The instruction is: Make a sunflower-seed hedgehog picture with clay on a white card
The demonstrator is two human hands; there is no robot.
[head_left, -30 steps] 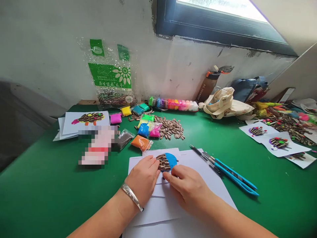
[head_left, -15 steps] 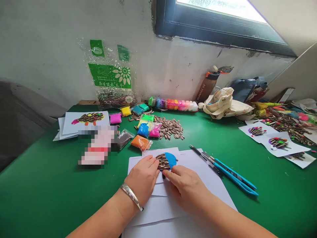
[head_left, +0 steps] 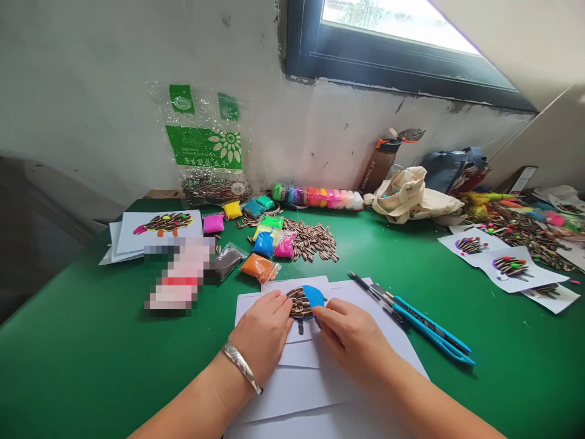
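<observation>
Between my hands, a small picture on white paper [head_left: 305, 334] has a rounded blue clay body [head_left: 314, 296]. Striped sunflower seeds [head_left: 299, 303] cover its left part in overlapping rows. Below the body shows a dark leg [head_left: 300, 328]. My left hand [head_left: 262, 326] rests on the paper with its fingers laid out, tips touching the picture's left edge. My right hand [head_left: 351, 335] stretches its index finger to the lower edge of the blue clay, with the other fingers curled; its thumb is mostly hidden. No held object shows in either hand.
Bagged clay, including an orange packet [head_left: 258, 267], lies beyond the paper, beside a pile of loose sunflower seeds [head_left: 315, 239]. A pen [head_left: 365, 285] and blue-handled tool [head_left: 432, 329] lie right. Finished pictures [head_left: 509, 268] sit far right, another stack [head_left: 158, 225] left. A bottle [head_left: 378, 164] leans at the wall.
My right index finger has moved slightly right and up along the body's lower edge, uncovering more of the dark leg. My left hand has stayed nearly in place; the view has shifted slightly.
</observation>
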